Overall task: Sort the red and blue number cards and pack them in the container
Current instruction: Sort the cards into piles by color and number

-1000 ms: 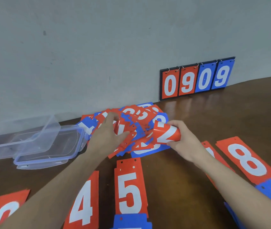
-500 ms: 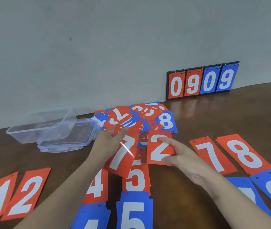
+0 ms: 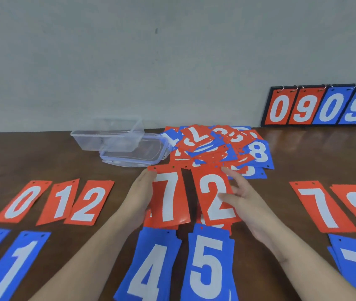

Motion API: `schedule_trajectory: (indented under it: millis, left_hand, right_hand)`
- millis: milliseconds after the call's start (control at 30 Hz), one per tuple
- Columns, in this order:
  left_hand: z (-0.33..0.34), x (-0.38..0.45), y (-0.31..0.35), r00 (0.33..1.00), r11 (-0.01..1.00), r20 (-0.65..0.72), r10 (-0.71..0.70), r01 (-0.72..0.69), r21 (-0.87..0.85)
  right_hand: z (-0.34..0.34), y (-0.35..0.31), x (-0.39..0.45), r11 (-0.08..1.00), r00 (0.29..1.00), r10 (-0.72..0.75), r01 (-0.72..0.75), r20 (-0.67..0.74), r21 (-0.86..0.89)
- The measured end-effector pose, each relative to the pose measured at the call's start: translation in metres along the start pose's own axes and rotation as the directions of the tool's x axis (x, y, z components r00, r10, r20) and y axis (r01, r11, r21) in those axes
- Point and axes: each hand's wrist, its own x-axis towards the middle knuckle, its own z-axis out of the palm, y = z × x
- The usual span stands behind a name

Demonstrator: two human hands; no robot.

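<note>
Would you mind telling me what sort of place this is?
Probably a plain indoor room, such as an office or classroom: a dark wooden table stands against a bare grey wall, with a flip scoreboard leaning on the wall. Nothing settles it further.

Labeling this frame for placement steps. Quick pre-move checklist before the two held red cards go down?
1. Left hand grips the red 7 card: ok.
2. Right hand pinches the red 2 card: ok.
3. Target for the 2, the laid-out red 2 card at left, in view and uncovered: ok.
4. Target for the 7, the laid-out red 7 card at right, uncovered: ok.
5. Hands on the same side as their targets: not ok, each card belongs on the opposite side.
6. Only one card in each hand: cannot tell.
</note>
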Motion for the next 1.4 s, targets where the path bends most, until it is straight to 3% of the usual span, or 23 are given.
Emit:
schedule_trajectory:
  millis: [300,667,1133,1300,1400]
  left_hand:
    - [-0.078,-0.013,-0.015,0.987,0.994,-0.129,0.095,-0.086,0.073]
    - [-0.186,-0.006,-0.026,0.917,0.981,-0.376,0.135,-0.072,0.178]
    - [-0.275,0.016,-0.021,0.902,0.993,-0.429,0.058,-0.010,0.114]
    - [-0.289,0.026,-0.023,0.909,0.991,-0.408,0.086,-0.036,0.128]
    - [-0.291,0.029,-0.021,0.911,0.994,-0.402,0.085,-0.050,0.097]
  right_hand:
    - [0.070,-0.008,0.008,1.000,0.985,-0.005,0.004,0.170,0.007]
    - [0.139,-0.008,0.026,0.996,0.991,-0.050,0.059,0.122,-0.070]
    - [0.258,-0.033,0.066,0.965,0.968,-0.119,0.165,0.223,-0.201]
    - [0.301,-0.039,0.086,0.839,0.944,-0.211,0.309,0.254,-0.449]
    - [0.308,-0.031,0.096,0.600,0.927,-0.287,0.372,0.243,-0.709]
